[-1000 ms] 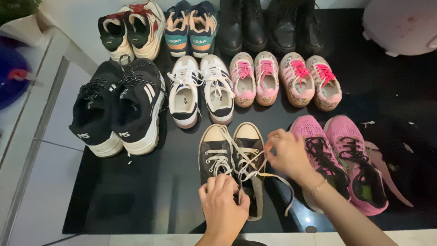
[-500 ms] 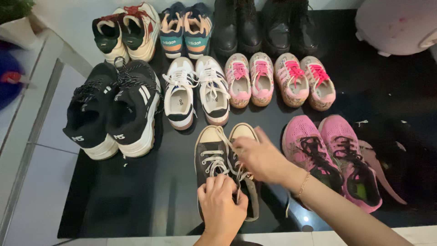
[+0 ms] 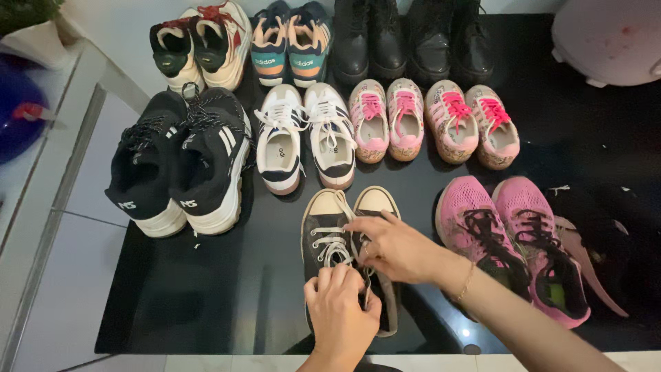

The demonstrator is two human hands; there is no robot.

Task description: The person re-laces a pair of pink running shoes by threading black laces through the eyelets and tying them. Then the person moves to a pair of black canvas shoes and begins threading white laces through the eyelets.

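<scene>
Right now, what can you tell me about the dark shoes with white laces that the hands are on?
The dark canvas sneakers are a low pair with pale rubber toe caps and white laces, side by side on the black glossy mat, toes pointing away. The left hand pinches the laces of the left shoe; the right hand covers the other.

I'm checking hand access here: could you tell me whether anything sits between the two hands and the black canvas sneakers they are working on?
Nothing visible does. The left hand already rests on the white laces of the black canvas sneakers, and the right hand lies across the neighbouring shoe of that pair. The pink running shoes stand apart beside them.
</scene>
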